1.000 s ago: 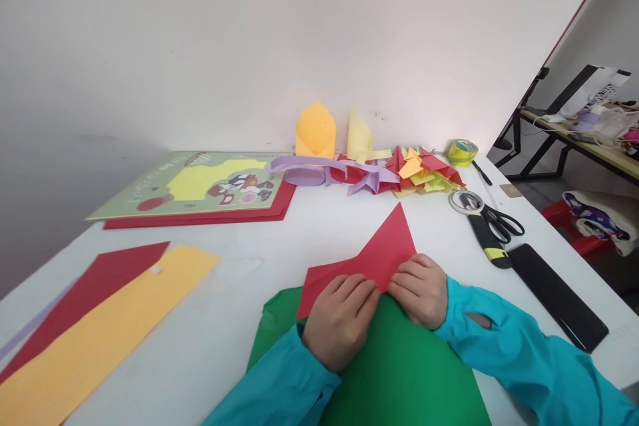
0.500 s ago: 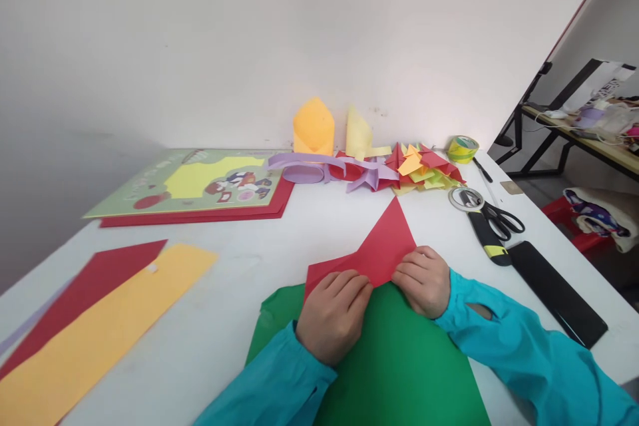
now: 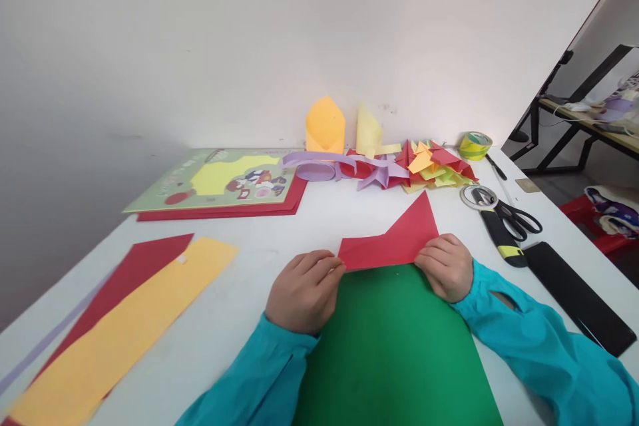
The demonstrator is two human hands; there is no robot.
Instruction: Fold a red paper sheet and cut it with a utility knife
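Observation:
A folded red sheet of paper (image 3: 389,243) is stretched between my two hands, with a pointed flap rising at its upper right. My left hand (image 3: 307,289) pinches its left end between thumb and fingers. At the lower right edge of the paper, my right hand (image 3: 446,267) is closed on it, fingers pressed together. Beneath the red paper a large green sheet (image 3: 399,346) covers the table close to me. My palms are turned down, so both thumbs are partly hidden.
Yellow strips (image 3: 130,326) and dark red paper (image 3: 120,279) lie left. A picture pad (image 3: 210,196) sits behind them. Folded paper pieces (image 3: 434,166) line the wall. Scissors (image 3: 516,218), clear tape (image 3: 479,197), a utility knife (image 3: 502,236) and a black slab (image 3: 579,293) are at right.
My left hand has slid left along the red paper to its left end, leaving more of the paper exposed. The right hand stays on its edge. The view has shifted slightly left.

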